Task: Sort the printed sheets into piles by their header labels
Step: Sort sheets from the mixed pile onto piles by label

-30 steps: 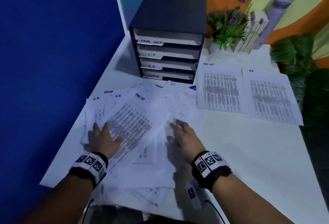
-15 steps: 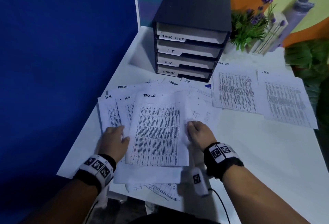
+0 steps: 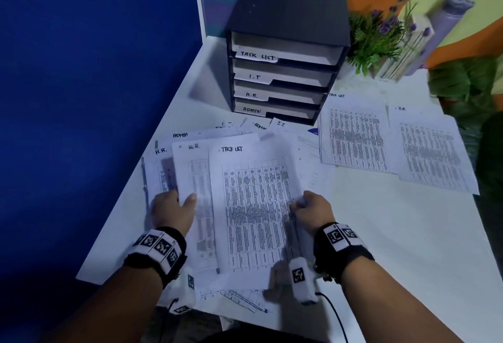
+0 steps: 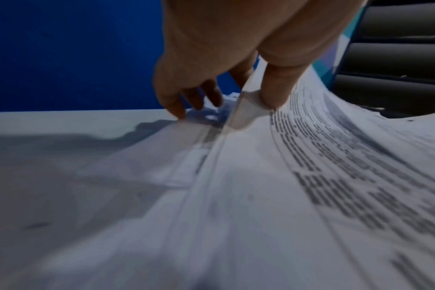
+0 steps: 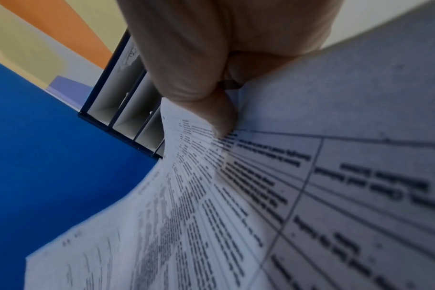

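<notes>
Nearest the person, the right hand (image 3: 313, 210) pinches the right edge of a sheet headed "TASK LIST" (image 3: 253, 206), thumb on the printed face and fingers curled behind it, as the right wrist view shows. The sheet (image 5: 261, 196) bows upward in that grip. The left hand (image 3: 172, 213) grips the left edge of a sheet headed "H.R." (image 3: 194, 176), thumb (image 4: 278, 88) pressing on top and the other fingers under the paper; this sheet lies just left of the task list sheet and partly under it. Both sheets sit on top of a loose unsorted heap (image 3: 245, 296) spread over the near left part of the white table (image 3: 394, 247), with headers "H.R.", "ADMIN" and "I.T." peeking out at its far edge. Farther right, well apart from the heap, lie two piles side by side: a task list pile (image 3: 355, 135) and an H.R. pile (image 3: 432, 152). Behind the heap stands a dark tray rack (image 3: 288, 2) with four shelves labelled TASK LIST, I.T., H.R. and ADMIN. A potted plant (image 3: 375, 40) stands to its right.
</notes>
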A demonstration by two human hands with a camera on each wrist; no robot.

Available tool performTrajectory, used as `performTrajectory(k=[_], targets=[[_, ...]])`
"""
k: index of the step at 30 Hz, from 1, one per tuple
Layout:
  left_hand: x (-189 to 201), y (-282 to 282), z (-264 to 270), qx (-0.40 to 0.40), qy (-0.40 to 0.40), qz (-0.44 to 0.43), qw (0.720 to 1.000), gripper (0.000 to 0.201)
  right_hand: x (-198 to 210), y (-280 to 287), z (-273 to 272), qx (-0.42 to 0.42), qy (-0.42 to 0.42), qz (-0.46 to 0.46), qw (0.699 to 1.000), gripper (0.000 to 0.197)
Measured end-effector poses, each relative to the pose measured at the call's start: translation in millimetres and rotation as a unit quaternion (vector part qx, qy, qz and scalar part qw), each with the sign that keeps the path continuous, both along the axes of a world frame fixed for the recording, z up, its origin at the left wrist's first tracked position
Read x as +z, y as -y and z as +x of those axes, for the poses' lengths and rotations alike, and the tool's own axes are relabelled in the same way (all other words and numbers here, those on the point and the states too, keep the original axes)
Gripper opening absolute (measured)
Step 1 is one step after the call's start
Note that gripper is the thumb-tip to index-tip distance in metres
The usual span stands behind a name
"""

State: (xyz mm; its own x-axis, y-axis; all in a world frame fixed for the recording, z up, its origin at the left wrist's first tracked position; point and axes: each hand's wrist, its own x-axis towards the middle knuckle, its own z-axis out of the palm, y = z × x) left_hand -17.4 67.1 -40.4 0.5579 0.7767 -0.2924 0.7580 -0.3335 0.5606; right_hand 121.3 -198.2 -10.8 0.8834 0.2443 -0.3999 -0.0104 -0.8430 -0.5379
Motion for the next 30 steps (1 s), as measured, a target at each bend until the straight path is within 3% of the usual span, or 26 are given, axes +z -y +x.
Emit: performTrajectory(k=[3, 7, 11, 14, 18, 20, 22, 24, 27, 30], targets=[[0, -18, -15, 0.040, -0.077, 0.026, 0.996, 0.046, 2, 4, 0, -0.007, 0.016, -0.008, 1.000, 0.038], [3, -23, -24, 0.027, 0.014, 0.045, 0.999, 0.035, 1, -1, -3, -0.008, 0.022, 0.006, 1.000, 0.036], [18, 0, -25, 0.011, 0.015, 0.074, 0.997, 0.021, 2, -8, -8, 0.007, 0.015, 0.003, 1.000, 0.028], [19, 14, -26, -0.053, 0.022, 0.101, 0.993, 0.020, 6, -9, -10, 0.011, 0.013, 0.003, 1.000, 0.015], [36, 34, -19, -0.085, 0.056, 0.024, 0.995, 0.041, 9, -5, -9, 0.009, 0.010, 0.011, 1.000, 0.014], [50, 42, -15, -0.077, 0.084, -0.042, 0.993, 0.060, 9, 0, -7, -0.001, 0.012, 0.014, 1.000, 0.024], [54, 41, -13, -0.079, 0.120, -0.050, 0.988, 0.071, 9, 7, -2, -0.025, 0.017, 0.029, 0.999, 0.033], [57, 37, -9, -0.083, 0.170, -0.078, 0.979, 0.058, 13, 15, 2, -0.060, 0.022, 0.054, 0.996, 0.035], [57, 38, 3, -0.029, 0.225, -0.205, 0.952, 0.039, 17, 26, 12, -0.106, 0.009, 0.096, 0.990, 0.037], [59, 54, 22, -0.029, 0.233, -0.263, 0.936, 0.020, 19, 35, 20, -0.122, 0.004, 0.134, 0.983, 0.037]])
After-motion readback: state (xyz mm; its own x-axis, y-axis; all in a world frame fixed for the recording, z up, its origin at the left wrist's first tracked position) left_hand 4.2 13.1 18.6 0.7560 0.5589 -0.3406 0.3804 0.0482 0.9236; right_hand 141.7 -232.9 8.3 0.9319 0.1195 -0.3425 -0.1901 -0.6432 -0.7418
